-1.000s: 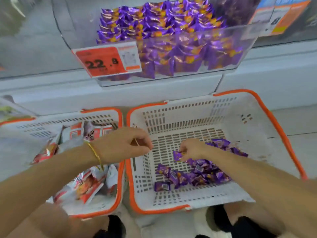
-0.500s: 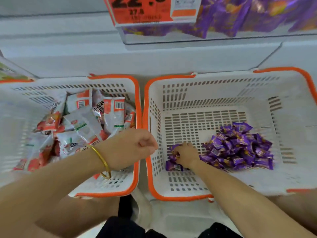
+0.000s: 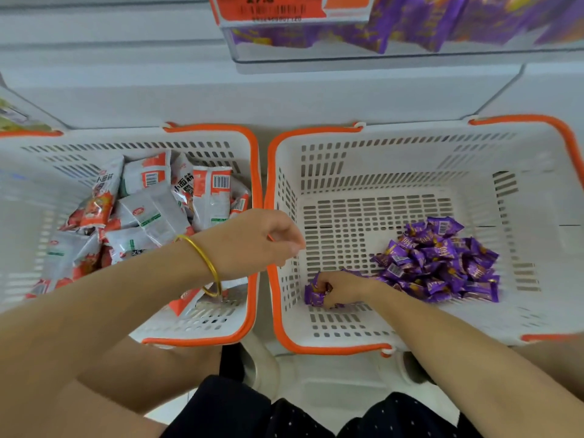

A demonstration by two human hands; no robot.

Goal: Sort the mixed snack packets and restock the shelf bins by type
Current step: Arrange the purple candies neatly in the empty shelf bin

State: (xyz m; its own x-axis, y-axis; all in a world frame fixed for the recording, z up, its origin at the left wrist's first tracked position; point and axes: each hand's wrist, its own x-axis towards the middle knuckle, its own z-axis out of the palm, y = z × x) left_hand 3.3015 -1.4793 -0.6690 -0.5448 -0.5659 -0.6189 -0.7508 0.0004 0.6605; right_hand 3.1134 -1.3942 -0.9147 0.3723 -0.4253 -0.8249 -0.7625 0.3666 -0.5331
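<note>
under the shelf bin [image 3: 395, 56], the right hand [image 3: 343, 290] has left the pile [image 3: 442, 263] to grip stray purple candies [image 3: 313, 295] in the basket [image 3: 331, 350] corner for restocking, the left hand [image 3: 252, 245] curled, apparently empty.

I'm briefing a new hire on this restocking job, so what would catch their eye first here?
The heap of purple packets in the right basket stands out, with the right hand gripping a few at its near-left corner. Beside it, white-and-orange packets lie piled in the left basket, and the left hand, a gold bangle on its wrist, hangs over the two adjoining rims.
</note>
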